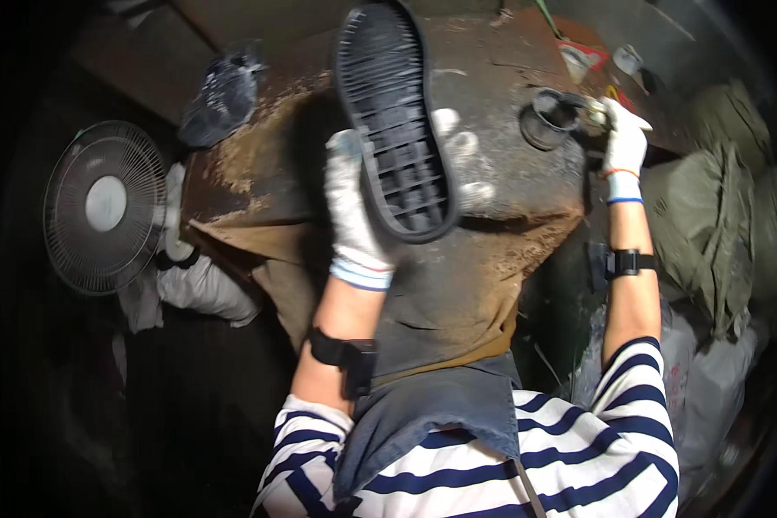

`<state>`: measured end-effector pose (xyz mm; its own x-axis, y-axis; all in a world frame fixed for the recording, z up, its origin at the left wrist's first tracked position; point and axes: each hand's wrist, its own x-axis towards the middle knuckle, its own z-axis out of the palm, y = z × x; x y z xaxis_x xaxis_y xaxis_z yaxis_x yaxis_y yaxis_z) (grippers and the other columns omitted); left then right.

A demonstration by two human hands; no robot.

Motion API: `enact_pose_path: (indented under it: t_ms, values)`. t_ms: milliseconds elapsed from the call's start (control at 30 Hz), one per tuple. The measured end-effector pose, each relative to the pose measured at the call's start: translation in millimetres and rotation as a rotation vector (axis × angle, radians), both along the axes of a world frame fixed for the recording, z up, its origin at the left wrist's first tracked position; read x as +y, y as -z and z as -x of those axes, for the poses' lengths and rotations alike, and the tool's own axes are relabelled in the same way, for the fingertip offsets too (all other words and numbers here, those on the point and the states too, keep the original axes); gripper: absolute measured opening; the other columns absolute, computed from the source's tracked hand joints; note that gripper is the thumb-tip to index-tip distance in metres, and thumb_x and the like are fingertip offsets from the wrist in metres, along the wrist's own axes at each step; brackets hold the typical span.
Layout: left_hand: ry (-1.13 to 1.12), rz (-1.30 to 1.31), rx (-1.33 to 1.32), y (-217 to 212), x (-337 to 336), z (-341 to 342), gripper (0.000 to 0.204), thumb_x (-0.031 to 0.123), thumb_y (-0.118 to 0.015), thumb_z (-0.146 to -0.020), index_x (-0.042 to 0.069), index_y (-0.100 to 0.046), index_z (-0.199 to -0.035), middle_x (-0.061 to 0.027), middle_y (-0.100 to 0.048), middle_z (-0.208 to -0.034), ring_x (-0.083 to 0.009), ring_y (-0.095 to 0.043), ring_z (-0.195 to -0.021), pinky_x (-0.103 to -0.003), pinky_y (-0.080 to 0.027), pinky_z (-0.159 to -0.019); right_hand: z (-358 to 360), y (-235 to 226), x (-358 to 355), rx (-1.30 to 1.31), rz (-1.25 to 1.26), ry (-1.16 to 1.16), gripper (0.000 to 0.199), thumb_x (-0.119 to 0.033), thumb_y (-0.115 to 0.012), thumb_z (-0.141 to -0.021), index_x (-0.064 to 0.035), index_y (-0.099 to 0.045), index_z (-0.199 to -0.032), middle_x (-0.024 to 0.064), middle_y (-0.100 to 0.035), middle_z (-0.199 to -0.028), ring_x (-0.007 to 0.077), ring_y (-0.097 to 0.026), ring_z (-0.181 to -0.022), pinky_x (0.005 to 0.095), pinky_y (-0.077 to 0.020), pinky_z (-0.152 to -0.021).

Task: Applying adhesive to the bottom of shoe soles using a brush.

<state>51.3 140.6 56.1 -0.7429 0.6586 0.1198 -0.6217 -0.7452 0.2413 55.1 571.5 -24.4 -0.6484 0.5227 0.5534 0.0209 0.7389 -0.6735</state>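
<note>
A black rubber shoe sole (397, 121) is held up over the table in my left hand (354, 198), which wears a white glove. Its ridged and gridded hollow side faces me, and my fingers wrap round both edges from behind. At the far right of the table stands a small dark round pot (545, 121). My gloved right hand (623, 142) is closed on what looks like a brush (592, 112), blurred and partly hidden by the fingers. Its dark end reaches over the rim into the pot, whose contents I cannot make out.
The worn, stained table (483, 78) has a brown cloth (285, 259) draped at its near edge. On the left are a fan (105, 203) and a dark plastic bag (223, 97). Olive sacks (704, 224) crowd the right. A whitish cup (628, 59) lies far right.
</note>
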Motion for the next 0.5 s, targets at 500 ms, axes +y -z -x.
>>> enact_pose_path:
  t_ms: [500]
  values:
    - [0.36,-0.037,-0.181,32,8,-31,0.075,0.062,-0.035,-0.107,0.005,-0.043,-0.155,-0.0272,-0.056,-0.145,-0.0606,-0.055,-0.126,-0.083,-0.045,-0.094,34,-51,-140,0.226,-0.655,-0.027,0.039,0.003,-0.059,-0.091,-0.0114,-0.072,-0.125,0.013,-0.075,-0.109,0.0283,-0.073,-0.098,0.0354,-0.0578,-0.087]
